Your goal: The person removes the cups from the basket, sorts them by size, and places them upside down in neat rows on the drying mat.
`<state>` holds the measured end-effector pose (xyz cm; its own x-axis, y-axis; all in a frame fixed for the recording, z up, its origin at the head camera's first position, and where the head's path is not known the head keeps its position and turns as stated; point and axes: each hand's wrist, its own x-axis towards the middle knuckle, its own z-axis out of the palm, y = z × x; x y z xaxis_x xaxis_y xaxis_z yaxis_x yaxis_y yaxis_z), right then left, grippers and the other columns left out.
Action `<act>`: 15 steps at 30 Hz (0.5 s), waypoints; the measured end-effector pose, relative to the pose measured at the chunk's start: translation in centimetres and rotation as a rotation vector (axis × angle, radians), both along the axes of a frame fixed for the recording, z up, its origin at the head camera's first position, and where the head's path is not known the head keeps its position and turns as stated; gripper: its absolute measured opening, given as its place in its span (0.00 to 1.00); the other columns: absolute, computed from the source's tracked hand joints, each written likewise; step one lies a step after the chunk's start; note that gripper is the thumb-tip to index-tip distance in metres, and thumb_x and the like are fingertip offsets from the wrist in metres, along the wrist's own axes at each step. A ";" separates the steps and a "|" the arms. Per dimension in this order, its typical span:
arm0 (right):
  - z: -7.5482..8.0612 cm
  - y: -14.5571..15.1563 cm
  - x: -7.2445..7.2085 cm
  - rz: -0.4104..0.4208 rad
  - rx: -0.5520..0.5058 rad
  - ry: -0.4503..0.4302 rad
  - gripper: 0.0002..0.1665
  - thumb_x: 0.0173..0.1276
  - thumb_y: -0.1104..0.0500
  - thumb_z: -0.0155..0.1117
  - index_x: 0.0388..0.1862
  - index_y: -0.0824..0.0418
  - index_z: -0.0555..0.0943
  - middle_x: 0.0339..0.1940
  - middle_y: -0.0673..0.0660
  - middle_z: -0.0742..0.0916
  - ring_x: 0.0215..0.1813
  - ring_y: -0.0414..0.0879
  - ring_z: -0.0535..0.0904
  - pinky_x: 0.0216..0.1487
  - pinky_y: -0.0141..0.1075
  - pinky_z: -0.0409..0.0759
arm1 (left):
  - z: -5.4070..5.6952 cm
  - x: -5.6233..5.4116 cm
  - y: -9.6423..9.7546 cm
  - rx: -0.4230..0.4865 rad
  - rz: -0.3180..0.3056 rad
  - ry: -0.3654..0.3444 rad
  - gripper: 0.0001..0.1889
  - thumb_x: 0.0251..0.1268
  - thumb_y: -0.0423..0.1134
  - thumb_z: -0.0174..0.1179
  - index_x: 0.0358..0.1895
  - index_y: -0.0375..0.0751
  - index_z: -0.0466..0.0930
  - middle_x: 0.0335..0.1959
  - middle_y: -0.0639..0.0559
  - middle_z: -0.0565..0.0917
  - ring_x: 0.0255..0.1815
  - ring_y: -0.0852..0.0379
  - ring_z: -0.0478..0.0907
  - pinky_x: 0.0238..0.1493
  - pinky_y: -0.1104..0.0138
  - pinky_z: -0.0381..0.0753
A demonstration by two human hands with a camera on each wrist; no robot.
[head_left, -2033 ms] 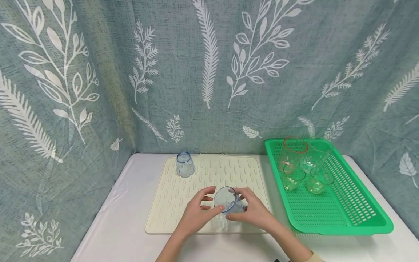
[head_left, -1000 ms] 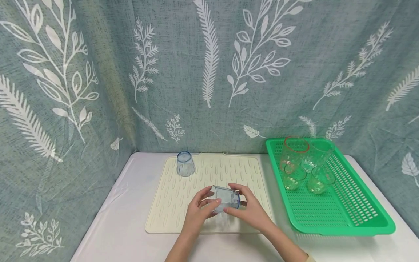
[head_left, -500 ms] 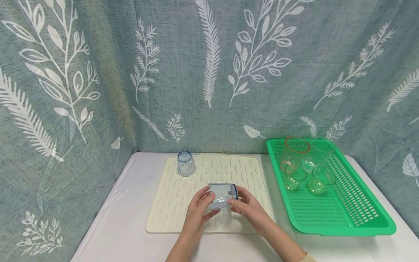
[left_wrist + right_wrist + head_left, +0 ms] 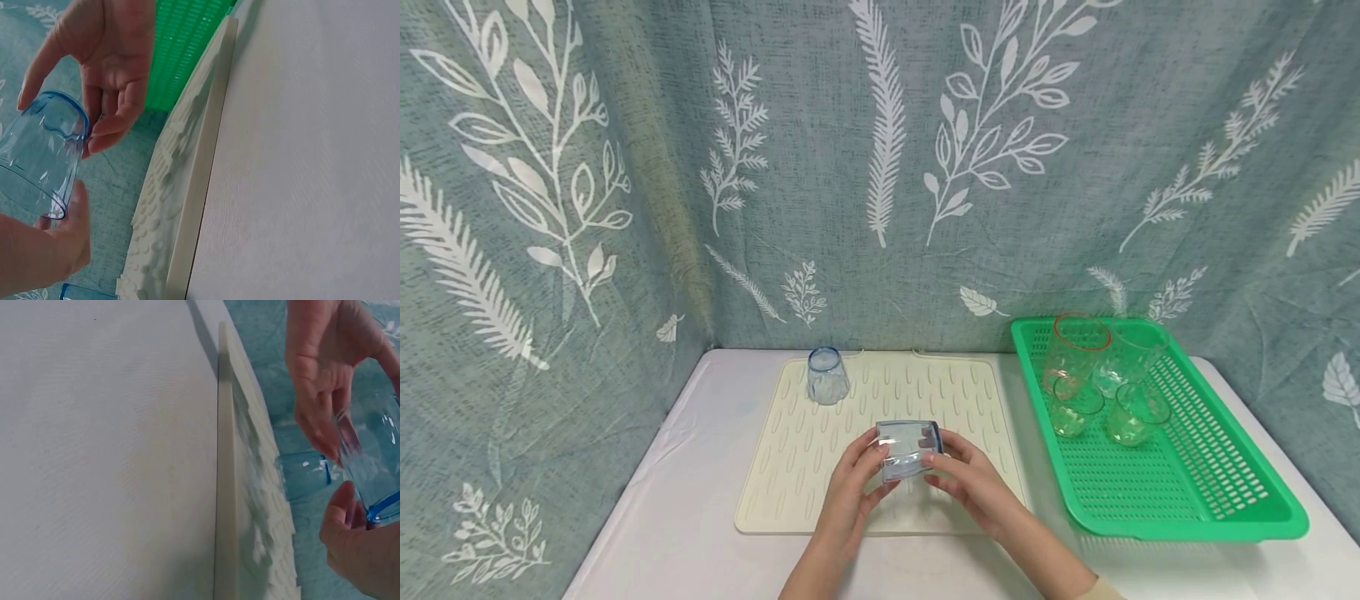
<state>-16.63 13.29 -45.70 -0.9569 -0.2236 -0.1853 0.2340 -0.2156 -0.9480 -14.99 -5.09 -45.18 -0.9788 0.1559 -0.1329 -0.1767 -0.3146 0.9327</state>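
- Showing a grey-green, leaf-printed curtain (image 4: 850,208) hanging behind the mat (image 4: 790,450).
- Having a white tabletop (image 4: 685,467) spreading beneath the mat.
- Showing the mat itself lying flat — cream, patterned with short ridges.
- Having a green basket (image 4: 1180,527) standing just right of the mat.
- Over the mat's near half, pinching the held tumbler (image 4: 904,433) at its left end, between thumb and bent fingers of the left hand (image 4: 847,486).
- Over the mat too, pinching the rim end between thumb and bent fingers of the right hand (image 4: 972,479).
- Right of the mat, showing a red-rimmed tall glass (image 4: 1066,362) and a clear tall glass (image 4: 1118,367) standing in the basket.
- Holding the held tumbler sideways over the mat — blue rim pointing right.
- Having a standing tumbler (image 4: 828,387), blue-rimmed, occupying the mat's far-left corner.
- Right of the mat, showing a short glass (image 4: 1077,408) and a second short glass (image 4: 1131,421) standing before the tall ones.
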 end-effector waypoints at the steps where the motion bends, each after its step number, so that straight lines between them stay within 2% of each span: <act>1: 0.0 -0.1 -0.1 -0.002 -0.004 -0.004 0.40 0.66 0.59 0.65 0.71 0.72 0.61 0.57 0.61 0.78 0.50 0.44 0.79 0.57 0.41 0.78 | 0.0 0.0 -0.1 -0.004 -0.005 0.002 0.36 0.70 0.47 0.54 0.74 0.32 0.52 0.70 0.35 0.62 0.64 0.47 0.66 0.62 0.56 0.71; 6: 0.1 -0.3 -0.5 -0.013 -0.022 -0.007 0.40 0.65 0.60 0.66 0.70 0.72 0.62 0.58 0.61 0.77 0.51 0.44 0.79 0.59 0.43 0.77 | -0.1 -0.1 -0.4 -0.017 -0.024 0.003 0.38 0.71 0.48 0.53 0.75 0.32 0.50 0.70 0.36 0.61 0.68 0.43 0.61 0.68 0.51 0.63; 11: 0.1 -0.7 -0.8 -0.018 -0.023 -0.004 0.41 0.64 0.60 0.67 0.70 0.72 0.61 0.63 0.65 0.74 0.53 0.45 0.78 0.59 0.43 0.77 | -0.3 -0.1 -0.8 -0.017 -0.029 -0.006 0.38 0.71 0.49 0.52 0.75 0.31 0.49 0.70 0.36 0.60 0.70 0.40 0.59 0.70 0.50 0.60; 15: 0.1 -1.1 -1.0 -0.021 -0.019 0.007 0.41 0.64 0.60 0.67 0.71 0.71 0.61 0.66 0.66 0.72 0.53 0.45 0.78 0.59 0.41 0.77 | -0.3 -0.2 -1.4 -0.056 -0.015 0.010 0.37 0.72 0.49 0.51 0.75 0.31 0.50 0.72 0.36 0.59 0.71 0.41 0.59 0.71 0.49 0.58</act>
<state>-17.59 12.24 -45.61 -0.9626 -0.2071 -0.1747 0.2229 -0.2387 -0.9451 -15.22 -6.48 -45.52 -0.9778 0.1628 -0.1321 -0.1716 -0.2597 0.9503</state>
